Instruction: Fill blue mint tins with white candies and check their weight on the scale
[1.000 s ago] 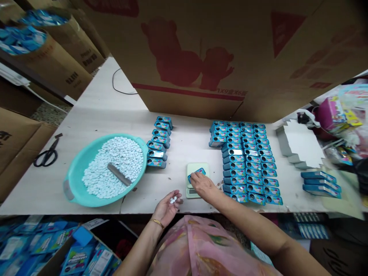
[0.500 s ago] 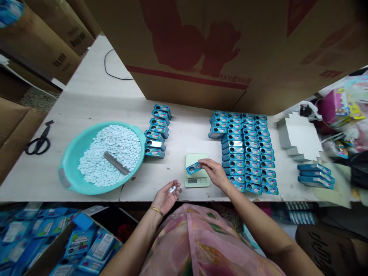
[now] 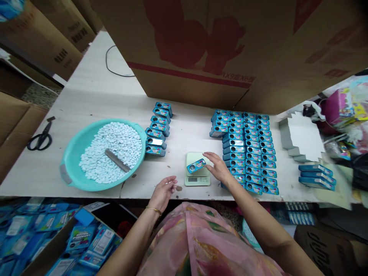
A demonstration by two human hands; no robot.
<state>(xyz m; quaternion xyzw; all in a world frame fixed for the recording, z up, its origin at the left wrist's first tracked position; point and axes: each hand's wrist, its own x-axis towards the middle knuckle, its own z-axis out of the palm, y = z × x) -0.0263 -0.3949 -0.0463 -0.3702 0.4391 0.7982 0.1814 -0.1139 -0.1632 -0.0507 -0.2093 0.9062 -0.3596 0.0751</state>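
A small blue tin (image 3: 196, 166) with a round dark hole and printed top stands at a slant on the pale green kitchen scale (image 3: 197, 181). Beside the tin's right end is my right hand (image 3: 217, 167), thumb and fingers apart, the thumb near or touching its edge. My left hand (image 3: 163, 191) hovers over the table's front edge, left of the scale. Its fingers curl over white candies, of which only a bit shows at the fingertips. To the left, a turquoise basin (image 3: 71, 153) holds many white candies (image 3: 115, 138) and a grey bar-shaped tool (image 3: 117, 160).
Blue tins (image 3: 155, 133) line up beside the basin; more tins (image 3: 249, 149) stand in rows right of the scale. A large cardboard box (image 3: 186, 86) closes off the back. Scissors (image 3: 40, 140) lie far left, white card pieces (image 3: 304, 134) and flat blue boxes (image 3: 316, 176) right.
My right hand has let go of the tin, which now rests on the scale, and its fingers have spread. My left hand has turned and its fingers have curled over the candies.
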